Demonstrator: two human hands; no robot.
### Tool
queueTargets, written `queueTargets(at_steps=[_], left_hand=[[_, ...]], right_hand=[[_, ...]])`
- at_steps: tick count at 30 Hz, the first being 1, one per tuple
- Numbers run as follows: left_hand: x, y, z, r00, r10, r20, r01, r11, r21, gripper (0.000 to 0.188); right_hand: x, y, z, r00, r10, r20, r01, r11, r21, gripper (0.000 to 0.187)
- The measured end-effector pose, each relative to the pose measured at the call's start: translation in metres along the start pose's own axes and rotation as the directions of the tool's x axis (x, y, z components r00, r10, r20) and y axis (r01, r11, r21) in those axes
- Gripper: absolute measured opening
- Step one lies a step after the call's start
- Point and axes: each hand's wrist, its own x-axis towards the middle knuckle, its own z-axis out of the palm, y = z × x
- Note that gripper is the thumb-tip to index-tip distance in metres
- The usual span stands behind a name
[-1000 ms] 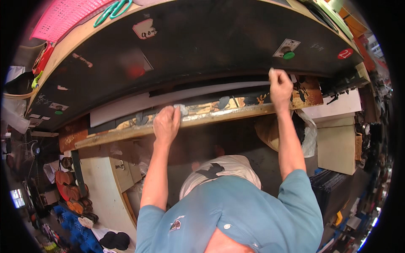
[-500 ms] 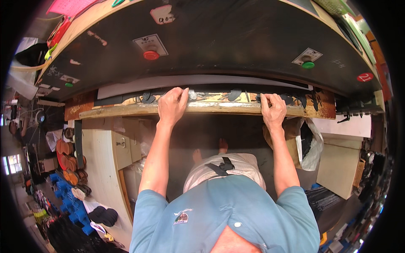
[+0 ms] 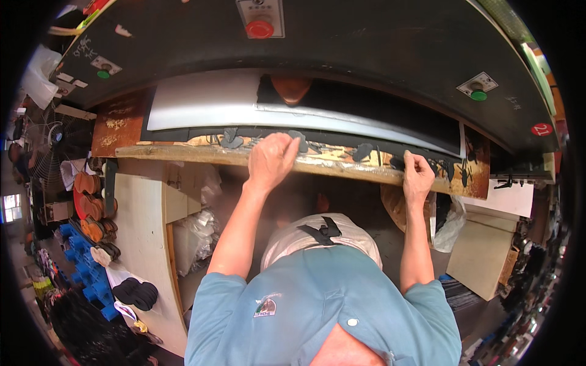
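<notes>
Your L hand (image 3: 273, 160) is at the front edge of the work surface, approx. mid-span, fingers curled and thumb up against a dark scrap (image 3: 299, 140); whether anything is gripped inside is hidden. Your R hand (image 3: 419, 177) is farther along the same edge, thumb and forefinger drawn together by the black strip (image 3: 189, 132) — can't say if they pinch it.

That strip runs along the near side of a white sheet (image 3: 201, 100), w/ a black sheet (image 3: 366, 114) lying over the white one's R part, all beneath a dark machine panel (image 3: 366, 43). More dark scraps (image 3: 362, 151) lie btwn the strip and a worn wooden bar (image 3: 213, 161) at the front.

On the panel: a red button (image 3: 259, 29) nr top centre, plus a green button (image 3: 478, 95) on the R. Below, L side, a pale cabinet (image 3: 143, 244) — clear plastic bags (image 3: 198, 238) just beside it.
</notes>
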Motion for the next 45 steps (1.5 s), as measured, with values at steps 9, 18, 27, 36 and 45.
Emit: queueTargets(at_steps=[9,18,27,36,45], left_hand=[[-0.052,0.008,-0.059,0.966,-0.255,-0.036,0.233,0.924,-0.303,0.014],[-0.071,-0.021,-0.066,0.999,0.021,-0.034,-0.018,0.997,0.080,0.039],[-0.111,0.007,-0.085,0.998,-0.003,0.061,-0.005,0.990,0.143,0.043],[-0.107,0.077,-0.050,0.948,-0.038,0.317,0.257,0.680,-0.686,0.076],[-0.121,0.037,-0.078,0.785,-0.587,0.198,0.549,0.511,-0.662,0.026]], right_hand=[[-0.054,-0.099,0.142,0.734,-0.543,0.407,0.553,0.826,0.104,0.078],[-0.135,-0.123,0.188,0.757,-0.454,0.470,0.607,0.755,-0.249,0.095],[-0.135,-0.118,0.088,0.788,-0.166,0.593,-0.199,0.842,0.501,0.100],[-0.143,-0.100,0.085,0.788,-0.158,0.594,-0.308,0.735,0.604,0.102],[-0.138,-0.100,0.082,0.783,-0.151,0.603,-0.372,0.664,0.649,0.098]])
